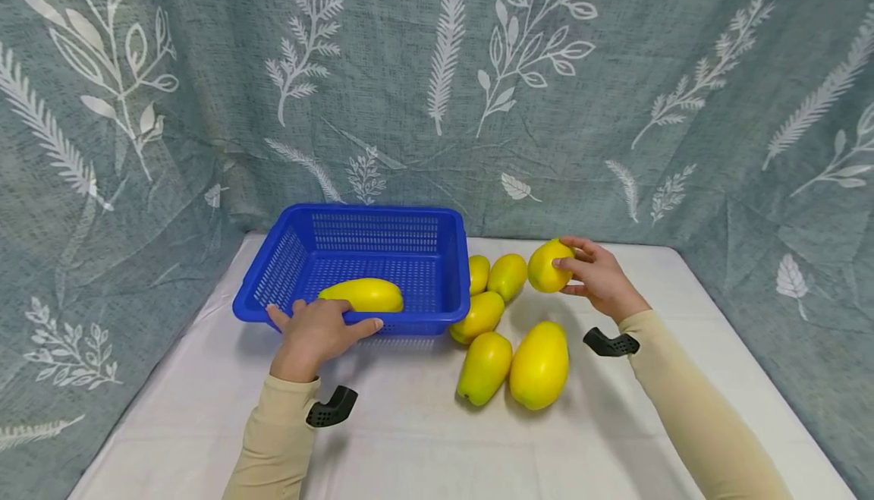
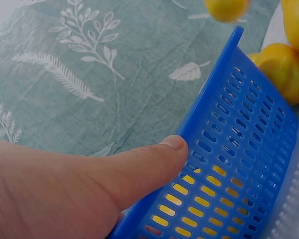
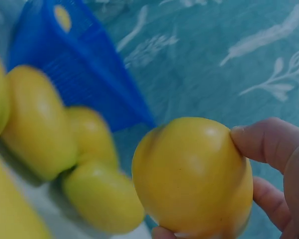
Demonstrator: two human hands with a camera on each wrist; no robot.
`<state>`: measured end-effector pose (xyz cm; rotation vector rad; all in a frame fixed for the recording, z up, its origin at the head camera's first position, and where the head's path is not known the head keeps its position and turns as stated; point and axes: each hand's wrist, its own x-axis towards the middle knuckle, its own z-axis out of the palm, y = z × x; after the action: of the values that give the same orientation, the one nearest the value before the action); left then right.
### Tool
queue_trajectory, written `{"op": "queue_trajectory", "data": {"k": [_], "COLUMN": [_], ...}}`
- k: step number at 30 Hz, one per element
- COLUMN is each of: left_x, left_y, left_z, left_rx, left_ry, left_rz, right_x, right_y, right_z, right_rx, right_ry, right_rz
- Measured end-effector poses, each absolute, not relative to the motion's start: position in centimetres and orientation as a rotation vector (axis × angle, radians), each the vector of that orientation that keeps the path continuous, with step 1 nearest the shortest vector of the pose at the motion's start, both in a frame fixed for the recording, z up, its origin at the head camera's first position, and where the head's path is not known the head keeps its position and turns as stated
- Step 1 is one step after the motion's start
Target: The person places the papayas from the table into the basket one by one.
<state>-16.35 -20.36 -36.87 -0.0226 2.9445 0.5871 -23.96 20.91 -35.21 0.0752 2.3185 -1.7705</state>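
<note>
A blue plastic basket (image 1: 382,215) stands at the left on the white table, with one long yellow papaya (image 1: 369,294) inside. My left hand (image 1: 321,333) grips its front rim, thumb (image 2: 154,162) along the outer side and the other fingers over the rim. At the right, my right hand (image 1: 604,280) holds a rounded yellow papaya (image 3: 191,177) between thumb and fingers, apparently raised above the table. Left of it, several more papayas lie beside the basket, among them a greenish-yellow one (image 1: 485,369) and a larger one (image 1: 539,366) nearer the front.
A grey-green curtain (image 1: 410,166) with white leaf prints hangs behind and along both sides of the table. White cloth (image 1: 423,424) covers the tabletop. One papaya (image 1: 478,318) lies close against the basket's right front corner.
</note>
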Motion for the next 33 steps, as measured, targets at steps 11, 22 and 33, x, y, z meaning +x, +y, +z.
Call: {"op": "queue_trajectory", "data": {"k": [11, 22, 33], "left_x": [-16.2, -16.0, -16.2], "left_y": [-21.5, -21.1, -20.5], "left_z": [-36.9, -37.4, -37.2], "left_rx": [-0.054, -0.072, -0.079], "left_ry": [2.945, 2.93, 2.955], "left_rz": [0.572, 0.581, 0.576], "right_x": [-24.4, -25.6, -25.3], "right_y": [16.6, 6.4, 1.0], "right_z": [-32.3, -32.9, -36.2], "right_rx": [-0.104, -0.204, -0.266], "right_ry": [2.26, 2.235, 2.365], "right_rz": [-1.822, -1.665, -1.372]}}
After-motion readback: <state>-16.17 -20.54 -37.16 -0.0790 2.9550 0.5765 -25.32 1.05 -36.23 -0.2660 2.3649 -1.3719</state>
